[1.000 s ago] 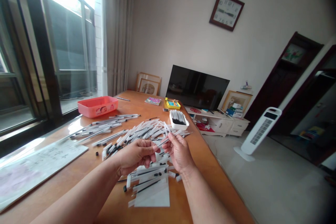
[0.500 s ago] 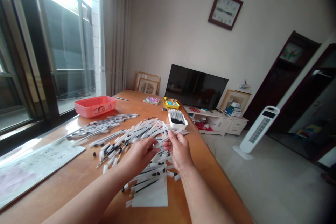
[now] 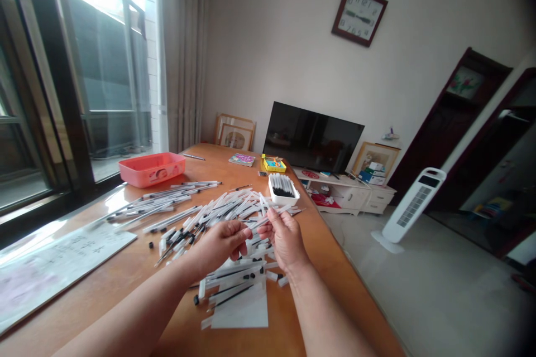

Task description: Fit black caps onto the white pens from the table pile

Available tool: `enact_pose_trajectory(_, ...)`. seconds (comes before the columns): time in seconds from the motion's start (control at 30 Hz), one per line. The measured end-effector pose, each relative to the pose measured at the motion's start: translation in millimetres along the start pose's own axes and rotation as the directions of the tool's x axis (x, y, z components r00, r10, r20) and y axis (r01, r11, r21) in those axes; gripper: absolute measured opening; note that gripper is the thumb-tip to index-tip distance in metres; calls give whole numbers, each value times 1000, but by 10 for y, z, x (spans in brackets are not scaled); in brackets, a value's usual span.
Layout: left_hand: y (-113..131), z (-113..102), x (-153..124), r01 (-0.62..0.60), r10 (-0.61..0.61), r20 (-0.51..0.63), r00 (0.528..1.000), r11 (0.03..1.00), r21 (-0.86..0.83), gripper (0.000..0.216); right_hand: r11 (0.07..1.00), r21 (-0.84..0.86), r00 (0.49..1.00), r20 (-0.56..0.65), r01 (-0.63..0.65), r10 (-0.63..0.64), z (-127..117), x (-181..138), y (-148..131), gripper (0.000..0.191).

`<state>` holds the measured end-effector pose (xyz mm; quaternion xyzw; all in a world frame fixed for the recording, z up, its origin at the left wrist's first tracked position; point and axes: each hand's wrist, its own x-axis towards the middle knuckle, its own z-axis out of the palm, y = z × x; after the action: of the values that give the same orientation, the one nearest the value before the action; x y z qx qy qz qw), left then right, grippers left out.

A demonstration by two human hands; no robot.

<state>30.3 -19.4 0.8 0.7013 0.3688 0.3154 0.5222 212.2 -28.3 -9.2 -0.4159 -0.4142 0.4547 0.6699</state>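
My right hand [image 3: 283, 239] is closed on a white pen barrel [image 3: 274, 214] that points up and to the right, held above the pile. My left hand [image 3: 220, 242] is curled close beside it, fingertips pinched near the barrel's lower end; what they hold is too small to name. Below both hands lies a heap of white pen barrels and black refills [image 3: 226, 215] spread over the wooden table [image 3: 125, 279]. A white sheet of paper [image 3: 243, 312] lies under the nearest pens. A small white tray of black-tipped pens [image 3: 283, 188] stands just beyond my hands.
A red plastic bin [image 3: 151, 168] stands at the table's far left by the window. A large printed sheet [image 3: 50, 268] lies at the left. A yellow box [image 3: 273, 164] and a booklet [image 3: 242, 159] sit at the far end. The table's right edge drops to the floor, with a white tower fan [image 3: 412, 204] beyond.
Both hands stay together over the pile holding the barrel; my left hand shifted slightly, drawing its fingers back toward the barrel's lower end. The view tilted a little.
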Motion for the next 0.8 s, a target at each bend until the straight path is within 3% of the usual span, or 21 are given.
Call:
enact_pose_trajectory(0.23,67,-31,-34,195,-140,153,978,878,-437,39,998,67,998,69,-13,8,9,-23,-75,36)
enact_pose_trajectory(0.43,63,-2,-41,236,-185,154,971,853,-465,39,997,78,995,101,-23,15,9,-24,-75,37)
enact_pose_trajectory(0.53,40,58,-29,168,-151,77,986,927,-335,46,1000,2,999,40,8,-8,-12,8,-38,40)
enact_pose_trajectory(0.63,5,125,2,-9,4,-68,998,996,-85,44,1000,-20,999,-29,13,-14,-35,49,-4,42)
enact_pose_trajectory(0.73,-29,150,27,-152,213,-205,955,948,278,32,1000,-23,999,-52,5,-6,-40,65,20,42)
enact_pose_trajectory(0.8,-39,138,32,-187,304,-211,929,878,440,25,1000,-31,998,-64,3,-5,-34,62,35,43)
